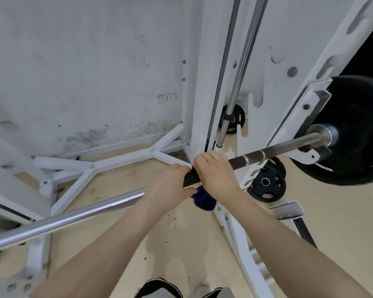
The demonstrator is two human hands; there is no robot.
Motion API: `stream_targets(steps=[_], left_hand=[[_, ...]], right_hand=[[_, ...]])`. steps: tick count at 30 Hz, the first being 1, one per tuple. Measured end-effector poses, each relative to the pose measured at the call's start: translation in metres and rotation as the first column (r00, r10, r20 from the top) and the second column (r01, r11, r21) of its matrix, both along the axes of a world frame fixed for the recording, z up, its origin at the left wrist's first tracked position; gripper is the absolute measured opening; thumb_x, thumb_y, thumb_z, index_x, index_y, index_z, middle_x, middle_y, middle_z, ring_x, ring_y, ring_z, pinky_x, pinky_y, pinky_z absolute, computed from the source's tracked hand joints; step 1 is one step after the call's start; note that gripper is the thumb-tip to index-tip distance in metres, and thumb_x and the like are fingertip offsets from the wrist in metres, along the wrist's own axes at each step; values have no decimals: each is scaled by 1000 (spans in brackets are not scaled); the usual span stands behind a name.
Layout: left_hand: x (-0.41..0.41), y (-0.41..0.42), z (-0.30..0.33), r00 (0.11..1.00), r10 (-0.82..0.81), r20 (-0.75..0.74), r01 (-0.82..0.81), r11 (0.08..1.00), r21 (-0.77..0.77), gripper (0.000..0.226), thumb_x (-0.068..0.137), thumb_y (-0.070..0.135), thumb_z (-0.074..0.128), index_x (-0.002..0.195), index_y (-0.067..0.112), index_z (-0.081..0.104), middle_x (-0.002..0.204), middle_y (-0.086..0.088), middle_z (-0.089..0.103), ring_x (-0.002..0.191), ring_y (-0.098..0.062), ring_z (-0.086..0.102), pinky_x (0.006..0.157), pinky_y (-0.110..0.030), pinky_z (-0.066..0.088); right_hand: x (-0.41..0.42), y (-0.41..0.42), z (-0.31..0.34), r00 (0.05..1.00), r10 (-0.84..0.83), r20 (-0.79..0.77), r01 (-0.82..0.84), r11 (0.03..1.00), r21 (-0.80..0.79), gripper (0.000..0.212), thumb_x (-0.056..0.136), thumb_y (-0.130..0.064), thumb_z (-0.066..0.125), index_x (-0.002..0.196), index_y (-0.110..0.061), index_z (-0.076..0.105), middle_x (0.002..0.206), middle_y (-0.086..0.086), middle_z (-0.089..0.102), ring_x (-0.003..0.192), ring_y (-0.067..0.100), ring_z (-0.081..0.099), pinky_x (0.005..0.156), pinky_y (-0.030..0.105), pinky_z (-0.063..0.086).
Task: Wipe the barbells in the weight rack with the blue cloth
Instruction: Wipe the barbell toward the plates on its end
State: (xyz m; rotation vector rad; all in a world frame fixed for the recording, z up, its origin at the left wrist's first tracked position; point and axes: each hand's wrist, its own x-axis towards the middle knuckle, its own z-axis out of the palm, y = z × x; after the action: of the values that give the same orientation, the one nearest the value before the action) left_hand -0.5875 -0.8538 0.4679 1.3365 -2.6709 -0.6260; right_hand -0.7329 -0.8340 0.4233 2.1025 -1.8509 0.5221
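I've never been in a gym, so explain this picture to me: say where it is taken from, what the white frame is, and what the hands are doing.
The camera sits on the person's head and looks down at their own arms. The white frame is a weight rack. A long steel barbell lies across it, with a black weight plate on its right end. The left hand and right hand are both curled round the bar's middle. A dark blue cloth hangs under the hands, apparently pressed to the bar. A smaller plate sits low by the rack.
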Motion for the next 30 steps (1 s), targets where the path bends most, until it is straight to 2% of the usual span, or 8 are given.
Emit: stream_targets(steps=[3,8,10,14,18,21,26,30], left_hand=[[-15,3,-1,999,-22,-38,21,999,-31,33,81,36,59,111,22,56,101,-2,63,93,-23,59,78,-41,50],[-31,10,-8,998,15,-56,-23,990,-142,31,89,34,52,117,22,55,106,-2,60,98,-23,54,79,-34,45],[-33,12,-11,998,33,-58,-43,984,-175,30,91,31,51,119,23,55,108,-2,60,99,-24,54,76,-31,39],[-38,7,-7,997,75,-18,-77,987,-141,28,91,26,51,119,24,55,109,-2,61,97,-24,56,76,-32,43],[-39,8,-4,993,114,-5,-114,987,-117,28,91,27,52,119,26,56,104,-2,60,96,-22,55,77,-32,44],[-41,12,-5,989,147,-32,-150,982,-119,30,91,27,52,120,26,57,105,-2,62,99,-22,54,80,-33,44],[-42,15,-2,980,190,-52,-194,976,-98,32,90,26,55,122,26,58,110,-1,64,102,-22,55,80,-32,43],[-43,15,0,979,200,-47,-203,977,-72,33,89,25,55,122,28,57,108,0,64,99,-21,56,73,-27,38]], right_hand=[[-42,5,7,990,-97,-104,99,995,18,10,75,-11,57,66,-14,57,65,2,61,64,25,58,59,30,44],[-93,7,22,929,-356,-97,369,900,231,9,83,-12,55,81,-17,48,82,1,53,84,23,48,73,33,34],[-71,4,21,942,-323,-96,336,913,230,16,81,-11,56,76,-20,44,76,-1,47,78,19,44,69,31,34],[-74,7,16,988,-131,-84,141,982,129,10,73,-10,67,68,-13,59,66,4,61,67,25,56,59,32,43],[-127,5,24,948,-302,-96,316,924,214,8,89,-13,51,85,-14,58,87,5,62,85,24,54,73,33,41],[-116,3,24,921,-390,-13,385,901,198,7,87,-12,56,84,-14,50,84,1,56,82,21,51,72,32,41],[-59,4,22,997,-75,-15,76,983,169,13,92,-16,45,90,-12,57,86,3,58,86,22,53,69,30,39],[-94,1,27,992,-126,-33,130,972,198,15,94,-15,43,90,-11,57,88,6,61,85,25,54,63,29,31]])
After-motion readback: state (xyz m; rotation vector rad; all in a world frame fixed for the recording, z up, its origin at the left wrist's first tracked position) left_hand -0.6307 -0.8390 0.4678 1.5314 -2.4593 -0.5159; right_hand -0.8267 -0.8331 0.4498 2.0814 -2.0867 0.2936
